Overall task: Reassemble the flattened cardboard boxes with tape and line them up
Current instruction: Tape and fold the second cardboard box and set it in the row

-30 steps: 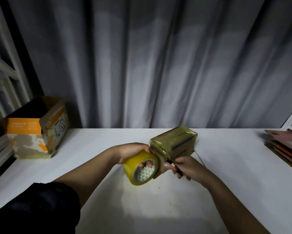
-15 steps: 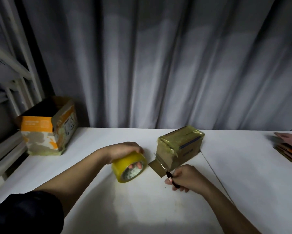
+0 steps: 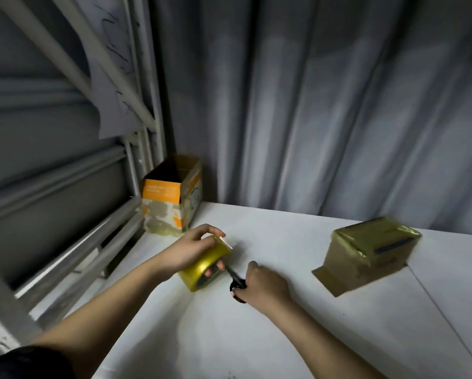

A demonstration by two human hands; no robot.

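Head view, left hand gripping yellow tape roll, right hand clutching scissors

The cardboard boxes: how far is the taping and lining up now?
One taped box stands closed on the white table. The orange box stands open-topped in the far corner. The left hand grips the yellow tape roll; the right hand holds scissors. The boxes stand apart, not yet lined up.
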